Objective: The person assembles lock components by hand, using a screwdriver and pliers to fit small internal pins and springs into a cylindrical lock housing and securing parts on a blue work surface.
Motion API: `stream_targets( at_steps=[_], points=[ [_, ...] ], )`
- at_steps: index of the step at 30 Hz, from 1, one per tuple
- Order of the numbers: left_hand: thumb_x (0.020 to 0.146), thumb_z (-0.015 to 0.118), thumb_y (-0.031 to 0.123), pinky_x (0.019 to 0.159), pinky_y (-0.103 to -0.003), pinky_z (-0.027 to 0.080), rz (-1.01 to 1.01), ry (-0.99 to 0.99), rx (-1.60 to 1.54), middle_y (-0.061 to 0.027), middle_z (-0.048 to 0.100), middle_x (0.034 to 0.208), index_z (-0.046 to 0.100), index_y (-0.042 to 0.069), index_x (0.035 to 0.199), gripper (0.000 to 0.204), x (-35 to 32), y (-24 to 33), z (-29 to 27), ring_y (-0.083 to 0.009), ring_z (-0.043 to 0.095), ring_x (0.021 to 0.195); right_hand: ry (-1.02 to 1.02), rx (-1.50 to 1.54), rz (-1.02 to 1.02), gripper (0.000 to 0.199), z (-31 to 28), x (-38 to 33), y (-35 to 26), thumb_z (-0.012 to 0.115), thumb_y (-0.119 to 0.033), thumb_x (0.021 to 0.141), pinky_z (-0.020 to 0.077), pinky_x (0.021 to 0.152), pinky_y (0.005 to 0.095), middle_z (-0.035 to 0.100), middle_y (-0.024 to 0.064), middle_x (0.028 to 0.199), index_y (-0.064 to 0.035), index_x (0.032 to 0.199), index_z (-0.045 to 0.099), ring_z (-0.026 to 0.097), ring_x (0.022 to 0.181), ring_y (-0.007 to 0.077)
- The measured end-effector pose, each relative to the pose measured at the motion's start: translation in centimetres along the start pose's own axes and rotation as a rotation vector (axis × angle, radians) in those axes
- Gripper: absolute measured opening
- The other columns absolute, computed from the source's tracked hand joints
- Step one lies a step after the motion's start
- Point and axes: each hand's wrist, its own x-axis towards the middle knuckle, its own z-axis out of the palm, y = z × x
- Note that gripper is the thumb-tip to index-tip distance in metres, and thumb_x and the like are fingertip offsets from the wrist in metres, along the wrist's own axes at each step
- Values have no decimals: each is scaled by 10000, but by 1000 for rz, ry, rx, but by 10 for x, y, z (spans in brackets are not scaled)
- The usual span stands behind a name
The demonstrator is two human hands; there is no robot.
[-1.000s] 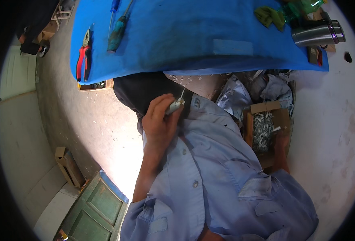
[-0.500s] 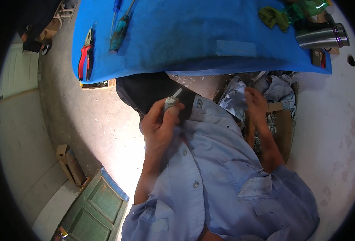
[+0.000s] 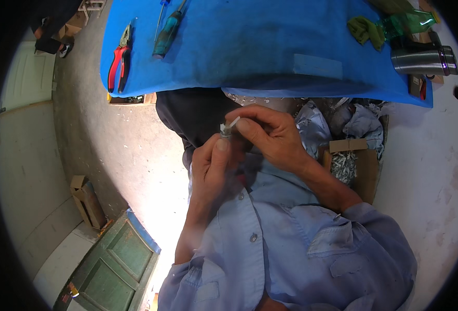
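Left hand grips small pale cylinder; right hand, just beside, seemingly pinches white strip. Apparent step: working strip at cylinder; next move calls for steady left grip, light right touch.

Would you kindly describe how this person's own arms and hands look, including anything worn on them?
The left hand and right hand are both without gloves, and no watch or bracelet shows at either wrist. Both forearms are uncovered. The left sleeve and right sleeve are light blue, loose, creased cloth, ending near the elbows.
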Motion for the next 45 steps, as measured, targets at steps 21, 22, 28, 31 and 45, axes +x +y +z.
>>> stream_targets(
  at_steps=[21, 22, 28, 31, 45],
  points=[
    [1111, 444, 446, 540, -215, 365, -94, -57, 117, 4, 564, 659, 617, 64, 861, 488, 3, 7, -5, -54, 482, 571, 89, 39, 40, 254, 5, 7, 17, 671, -219, 1043, 544, 733, 244, 736, 52, 918, 26, 1065, 733, 672, 841, 98],
    [1110, 446, 447, 538, -215, 364, -102, -56, 112, 4, 564, 660, 620, 63, 864, 488, 3, 7, -6, -54, 481, 570, 93, 45, 46, 255, 5, 7, 18, 671, -221, 1043, 544, 730, 243, 735, 51, 917, 26, 1065, 734, 671, 838, 98],
    [1106, 450, 438, 534, -211, 360, -134, -93, 76, 3, 573, 660, 639, 56, 877, 483, 6, 3, -9, -51, 486, 567, 118, 60, -8, 269, 7, 7, 27, 663, -235, 1050, 541, 697, 241, 724, 52, 904, 25, 1070, 727, 664, 800, 97],
    [1105, 449, 431, 532, -210, 360, -157, -85, 76, 1, 578, 661, 649, 55, 889, 477, 7, 3, -8, -49, 488, 566, 118, 103, 8, 273, 7, 6, 25, 650, -239, 1058, 542, 660, 241, 711, 57, 885, 26, 1073, 713, 659, 765, 100],
    [1094, 488, 410, 585, -223, 383, -194, -66, -8, 11, 586, 719, 679, 19, 959, 455, 7, 9, -3, -51, 491, 631, 52, 231, 124, 219, 3, 4, 27, 572, -213, 1091, 569, 850, 291, 731, 80, 1083, -24, 1129, 673, 684, 980, 130]
  ],
)
